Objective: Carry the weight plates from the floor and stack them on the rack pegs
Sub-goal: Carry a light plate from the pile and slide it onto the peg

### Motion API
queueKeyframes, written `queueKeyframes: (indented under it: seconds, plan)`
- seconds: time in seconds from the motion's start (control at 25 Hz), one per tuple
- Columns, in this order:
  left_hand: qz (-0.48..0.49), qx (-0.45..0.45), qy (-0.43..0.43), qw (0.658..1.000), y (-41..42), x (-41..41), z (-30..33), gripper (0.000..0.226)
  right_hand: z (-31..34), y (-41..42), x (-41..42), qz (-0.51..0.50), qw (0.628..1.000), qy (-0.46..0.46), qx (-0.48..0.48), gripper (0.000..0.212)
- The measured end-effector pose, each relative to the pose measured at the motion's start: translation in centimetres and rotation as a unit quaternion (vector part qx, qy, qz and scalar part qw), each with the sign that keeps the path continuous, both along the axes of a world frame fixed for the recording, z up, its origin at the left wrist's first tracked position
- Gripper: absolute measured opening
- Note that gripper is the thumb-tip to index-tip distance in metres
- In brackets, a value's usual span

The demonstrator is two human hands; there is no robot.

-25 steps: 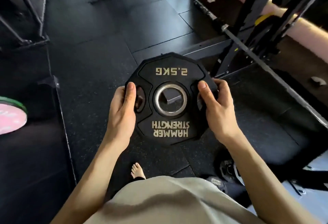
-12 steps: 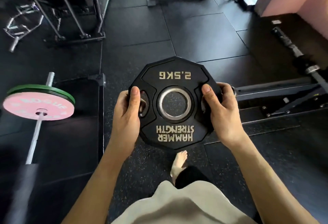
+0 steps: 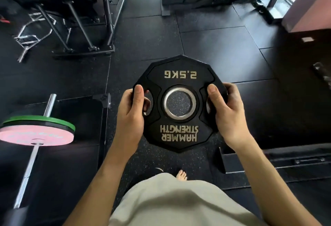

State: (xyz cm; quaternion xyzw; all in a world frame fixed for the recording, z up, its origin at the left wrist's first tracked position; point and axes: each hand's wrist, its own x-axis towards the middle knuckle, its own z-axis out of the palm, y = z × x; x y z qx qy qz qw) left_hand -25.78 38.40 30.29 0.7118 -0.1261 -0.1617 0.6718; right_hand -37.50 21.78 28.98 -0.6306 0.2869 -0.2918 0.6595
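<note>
— Centre of frame, what's held?

— Weight plate [image 3: 179, 103], black, many-sided, steel-ringed hole, "2.5KG" lettering upside down. Left hand [image 3: 131, 116] and right hand [image 3: 227, 113] each curl into a side grip slot, plate clear of the floor.

— Changed?

— View has swung; loaded barbell [image 3: 36, 132] now larger at lower left. Carrying under way; no rack peg identifiable yet.

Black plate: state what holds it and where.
Both hands hold the black 2.5KG plate: left hand and right hand grip its opposite side handle cutouts.
</note>
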Motion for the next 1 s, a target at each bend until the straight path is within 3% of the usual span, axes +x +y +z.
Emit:
queueKeyframes:
  seconds: [0.4, 0.52, 1.0]
  plan:
    - [-0.08, 0.006, 0.0, 0.997, -20.3, 22.3, -1.5, 0.036, -1.1, -18.5, 20.1, -0.079, 0.996, 0.027, -0.042, 0.017]
    - [-0.139, 0.017, -0.018, 0.99, -27.0, 29.7, -0.8, 0.036, -0.7, -24.0, 25.9, -0.124, 0.991, 0.023, -0.033, 0.028]
    - [-0.3, 0.025, -0.029, 0.953, -59.0, 48.4, -2.4, 0.037, -2.4, -50.0, 40.5, -0.271, 0.962, 0.031, -0.013, 0.03]
